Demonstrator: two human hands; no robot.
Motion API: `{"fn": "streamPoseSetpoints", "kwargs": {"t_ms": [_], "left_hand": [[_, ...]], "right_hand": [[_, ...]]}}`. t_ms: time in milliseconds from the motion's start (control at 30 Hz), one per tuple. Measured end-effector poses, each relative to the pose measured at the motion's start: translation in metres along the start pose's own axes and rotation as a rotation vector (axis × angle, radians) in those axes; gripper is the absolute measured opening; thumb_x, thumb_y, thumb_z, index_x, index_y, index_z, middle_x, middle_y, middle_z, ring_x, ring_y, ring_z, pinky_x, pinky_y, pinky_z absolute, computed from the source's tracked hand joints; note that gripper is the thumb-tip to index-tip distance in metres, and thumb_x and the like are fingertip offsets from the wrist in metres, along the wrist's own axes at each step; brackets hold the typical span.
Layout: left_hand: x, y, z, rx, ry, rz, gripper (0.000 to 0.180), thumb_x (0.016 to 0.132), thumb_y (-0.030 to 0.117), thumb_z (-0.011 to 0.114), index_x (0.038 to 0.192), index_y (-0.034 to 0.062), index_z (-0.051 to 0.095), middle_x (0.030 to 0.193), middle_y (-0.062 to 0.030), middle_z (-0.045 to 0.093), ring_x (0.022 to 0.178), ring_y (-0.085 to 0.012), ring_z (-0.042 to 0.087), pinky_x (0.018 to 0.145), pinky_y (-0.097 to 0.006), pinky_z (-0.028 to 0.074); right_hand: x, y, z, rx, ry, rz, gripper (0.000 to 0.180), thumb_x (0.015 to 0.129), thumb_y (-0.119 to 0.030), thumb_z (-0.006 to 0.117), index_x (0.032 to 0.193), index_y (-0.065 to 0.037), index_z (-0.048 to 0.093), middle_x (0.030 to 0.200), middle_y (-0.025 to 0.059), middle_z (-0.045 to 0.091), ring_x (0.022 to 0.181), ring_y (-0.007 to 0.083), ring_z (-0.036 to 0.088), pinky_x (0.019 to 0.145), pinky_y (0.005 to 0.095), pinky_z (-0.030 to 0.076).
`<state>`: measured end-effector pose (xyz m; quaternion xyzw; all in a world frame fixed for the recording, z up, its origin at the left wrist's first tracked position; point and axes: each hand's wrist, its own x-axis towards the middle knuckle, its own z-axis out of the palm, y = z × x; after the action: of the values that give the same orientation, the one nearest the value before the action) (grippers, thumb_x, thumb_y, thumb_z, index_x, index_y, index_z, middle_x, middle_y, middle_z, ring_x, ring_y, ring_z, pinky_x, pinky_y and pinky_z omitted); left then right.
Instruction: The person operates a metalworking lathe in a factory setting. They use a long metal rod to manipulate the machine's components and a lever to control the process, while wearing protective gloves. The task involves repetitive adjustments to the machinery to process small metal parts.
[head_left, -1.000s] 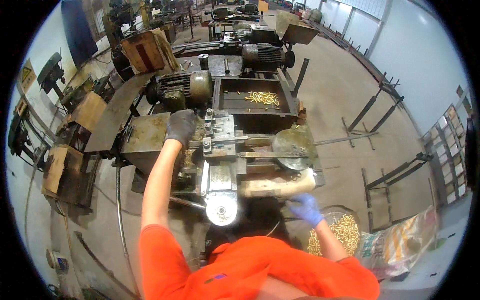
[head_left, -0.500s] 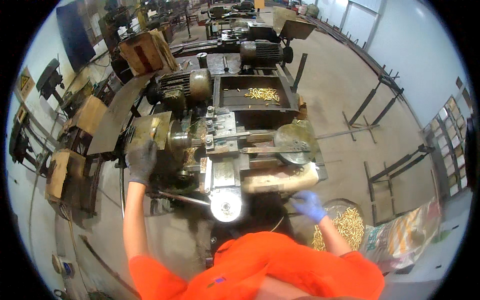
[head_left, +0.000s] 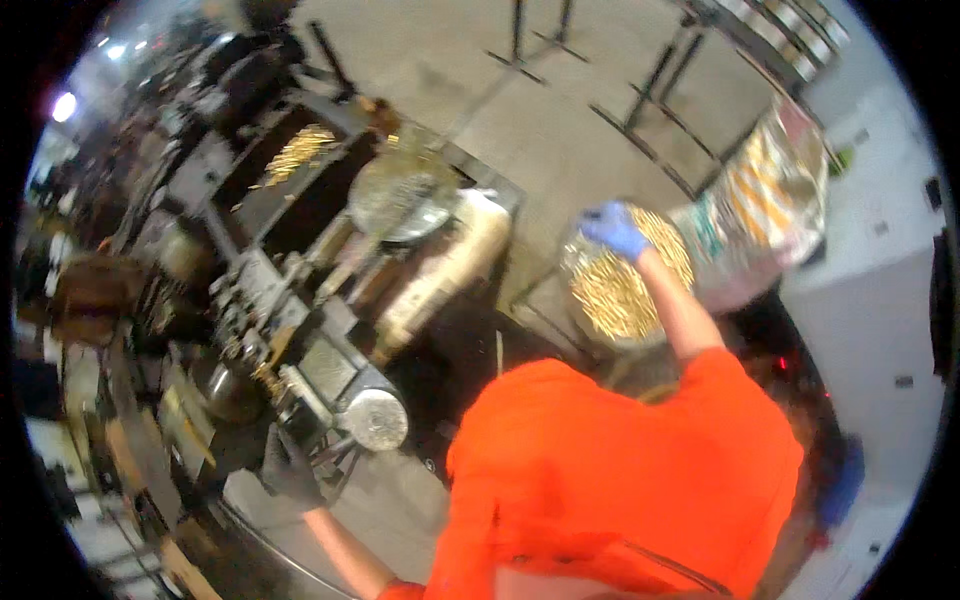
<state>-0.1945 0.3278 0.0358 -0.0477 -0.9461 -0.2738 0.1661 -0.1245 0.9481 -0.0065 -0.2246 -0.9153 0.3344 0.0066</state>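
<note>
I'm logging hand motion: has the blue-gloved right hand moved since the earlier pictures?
Yes. Judged against the cream-coloured roll, the right hand has moved farther away, from beside the pile of brass-coloured pieces to over it.

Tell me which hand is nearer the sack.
Right. The right hand is at the brass pieces beside the sack; the left hand is farther off, by the machine.

the pale grey floor point(head_left: 430, 60) carries dark metal stands point(head_left: 654, 85) and a white sack point(head_left: 755, 190) striped yellow; just beside the sack, a round basin point(head_left: 578, 258) holds a heap of small brass-coloured pieces point(head_left: 615, 295); a dark rectangular tray point(head_left: 275, 205) bears a smaller loose pile point(head_left: 300, 155) of similar pieces
</note>
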Motion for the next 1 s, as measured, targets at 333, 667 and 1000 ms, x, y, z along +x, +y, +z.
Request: {"fn": "streamPoseSetpoints", "kwargs": {"t_ms": [333,667,1000], "left_hand": [[0.01,-0.021,0.051,0.007,-0.208,-0.124,0.039,0.086,0.03,0.055,0.097,-0.006,0.063,0.091,-0.0206,0.065,0.079,-0.0309,0.061,0.072,-0.039,0.045],[0.007,-0.025,0.051,-0.007,-0.142,-0.245,0.025,0.08,0.025,0.059,0.089,0.0031,0.066,0.082,-0.0186,0.064,0.074,-0.033,0.062,0.065,-0.038,0.046],[0.002,-0.007,0.04,0.177,-0.077,-0.211,0.019,0.077,0.024,0.061,0.081,0.007,0.067,0.078,-0.0181,0.062,0.072,-0.0361,0.061,0.062,-0.041,0.047]], "right_hand": [[-0.015,0.13,0.012,-0.288,-0.016,0.371,0.05,0.073,-0.052,0.057,0.085,-0.005,0.07,0.088,0.0208,0.065,0.084,0.0341,0.063,0.079,0.0398,0.048],[0.036,0.142,0.074,-0.846,-0.364,0.219,0.051,0.072,-0.05,0.057,0.1,-0.009,0.067,0.108,0.0158,0.063,0.1,0.0293,0.061,0.086,0.0371,0.049],[0.051,0.151,0.084,-0.963,-0.561,0.143,0.057,0.078,-0.055,0.043,0.113,-0.015,0.063,0.12,0.0097,0.058,0.11,0.0261,0.056,0.093,0.0361,0.044]]}}
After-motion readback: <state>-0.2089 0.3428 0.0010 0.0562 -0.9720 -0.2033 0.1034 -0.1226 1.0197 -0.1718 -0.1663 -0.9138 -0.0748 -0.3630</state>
